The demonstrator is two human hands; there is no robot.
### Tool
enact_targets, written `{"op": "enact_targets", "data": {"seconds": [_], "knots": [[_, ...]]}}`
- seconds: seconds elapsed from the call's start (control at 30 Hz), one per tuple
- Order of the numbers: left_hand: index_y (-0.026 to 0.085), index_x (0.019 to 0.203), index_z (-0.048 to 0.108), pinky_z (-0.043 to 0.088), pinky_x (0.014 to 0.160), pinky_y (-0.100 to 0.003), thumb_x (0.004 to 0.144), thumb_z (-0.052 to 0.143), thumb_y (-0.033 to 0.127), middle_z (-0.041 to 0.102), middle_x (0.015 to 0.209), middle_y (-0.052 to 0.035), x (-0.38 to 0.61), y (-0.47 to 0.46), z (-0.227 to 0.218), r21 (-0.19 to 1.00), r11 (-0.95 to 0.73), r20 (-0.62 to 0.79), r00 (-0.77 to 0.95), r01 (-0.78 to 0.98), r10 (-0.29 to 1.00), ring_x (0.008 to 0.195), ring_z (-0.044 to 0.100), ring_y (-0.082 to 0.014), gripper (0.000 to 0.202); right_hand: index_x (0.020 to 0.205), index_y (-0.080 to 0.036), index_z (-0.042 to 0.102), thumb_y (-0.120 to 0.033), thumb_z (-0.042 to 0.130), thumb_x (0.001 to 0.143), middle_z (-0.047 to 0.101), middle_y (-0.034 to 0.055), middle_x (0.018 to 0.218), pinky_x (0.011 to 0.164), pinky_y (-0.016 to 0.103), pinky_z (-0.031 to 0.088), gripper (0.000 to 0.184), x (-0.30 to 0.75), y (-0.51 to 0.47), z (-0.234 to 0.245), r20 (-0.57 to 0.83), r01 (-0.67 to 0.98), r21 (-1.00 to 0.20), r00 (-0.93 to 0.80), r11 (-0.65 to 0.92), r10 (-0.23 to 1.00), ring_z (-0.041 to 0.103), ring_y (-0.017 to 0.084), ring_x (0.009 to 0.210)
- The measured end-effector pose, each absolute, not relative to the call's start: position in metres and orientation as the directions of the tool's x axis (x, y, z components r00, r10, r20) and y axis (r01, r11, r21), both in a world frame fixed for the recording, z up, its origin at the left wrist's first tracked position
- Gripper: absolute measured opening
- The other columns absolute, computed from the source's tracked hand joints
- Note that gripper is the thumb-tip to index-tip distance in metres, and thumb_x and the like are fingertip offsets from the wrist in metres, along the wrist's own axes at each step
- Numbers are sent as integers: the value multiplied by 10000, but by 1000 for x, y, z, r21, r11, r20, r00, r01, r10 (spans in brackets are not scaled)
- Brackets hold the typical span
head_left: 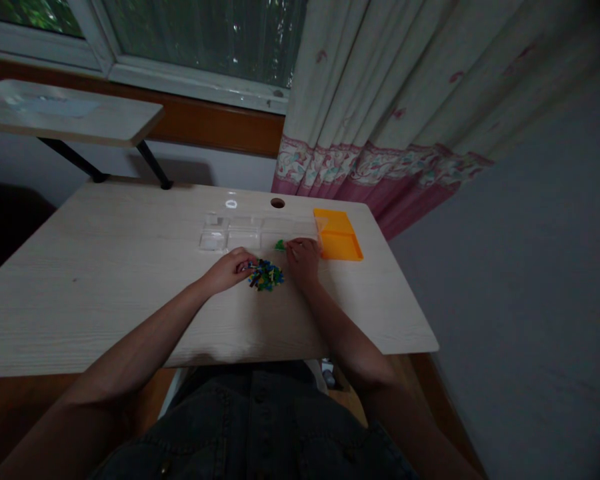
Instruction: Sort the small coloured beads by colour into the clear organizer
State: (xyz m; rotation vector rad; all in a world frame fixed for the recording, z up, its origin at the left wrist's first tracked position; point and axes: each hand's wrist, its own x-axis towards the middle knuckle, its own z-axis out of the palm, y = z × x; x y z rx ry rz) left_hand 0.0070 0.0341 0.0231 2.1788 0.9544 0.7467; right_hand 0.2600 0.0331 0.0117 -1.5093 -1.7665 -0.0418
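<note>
A heap of small plastic pieces (267, 276), mostly blue and green with some yellow and dark ones, lies on the table between my hands. My left hand (231, 269) is at the heap's left edge, its fingers pinched together; what they hold is too small to name. Behind the heap is a clear plastic tray (244, 239) divided into compartments. A few green pieces (280, 245) sit at the tray's near side. Beside them my right hand (304, 260) has its fingers closed, and anything between the fingertips is hidden.
An orange plastic case (337, 235) lies at the tray's right end, partly behind my right hand. The pale wooden table (115, 287) has a round cable hole (277, 203) at the back. A raised shelf (75, 110) on black legs stands back left. A curtain (360, 127) hangs behind.
</note>
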Motion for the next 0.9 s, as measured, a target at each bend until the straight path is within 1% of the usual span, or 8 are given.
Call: {"op": "enact_targets", "data": {"seconds": [0.1,0.2,0.4,0.5,0.63,0.77,0.9], "knots": [[178,1046,691,470,710,-286,898,580,333,559,938,-58,6,33,26,722,-549,234,598,421,766,751,543,-152,242,933,-219,768,-308,591,947,713,72,997,963,387,428,199,259,31,13,570,836,-455,9,306,821,571,224,1029],[179,1057,683,477,715,-287,908,579,341,557,957,-59,6,32,26,720,-551,225,608,423,761,752,544,-152,243,926,-209,768,-309,597,944,716,74,982,959,385,433,199,258,30,15,572,836,-453,5,311,820,577,225,1017],[206,1056,690,476,730,-268,936,585,428,568,999,-60,11,24,29,684,-596,237,645,420,726,795,557,-153,274,918,-206,765,-304,602,946,717,75,973,956,385,441,192,258,28,16,580,837,-447,2,316,815,581,224,1013],[226,1066,691,470,744,-258,902,640,463,554,1003,-46,13,18,33,627,-653,245,689,424,682,821,562,-152,292,918,-202,761,-292,602,946,714,76,971,946,381,446,185,258,28,16,586,833,-441,-15,334,811,582,221,1005],[239,1032,686,463,774,-257,885,664,473,554,998,-43,17,13,34,527,-730,244,746,436,620,919,570,-177,277,918,-208,757,-300,592,951,708,75,961,949,390,444,192,258,28,15,588,828,-444,-19,343,809,580,221,1007],[232,1004,676,461,785,-268,895,652,473,568,998,-45,19,11,33,465,-755,259,745,462,615,925,578,-182,266,904,-200,758,-297,594,948,708,79,946,942,390,448,196,258,28,17,595,822,-444,-28,358,803,579,222,993],[233,1001,674,463,787,-274,910,636,428,587,1005,-43,20,10,33,420,-776,259,757,471,600,929,583,-185,218,911,-190,757,-273,604,941,713,80,951,950,383,450,177,257,27,17,598,820,-435,-46,372,801,583,222,996]]}}
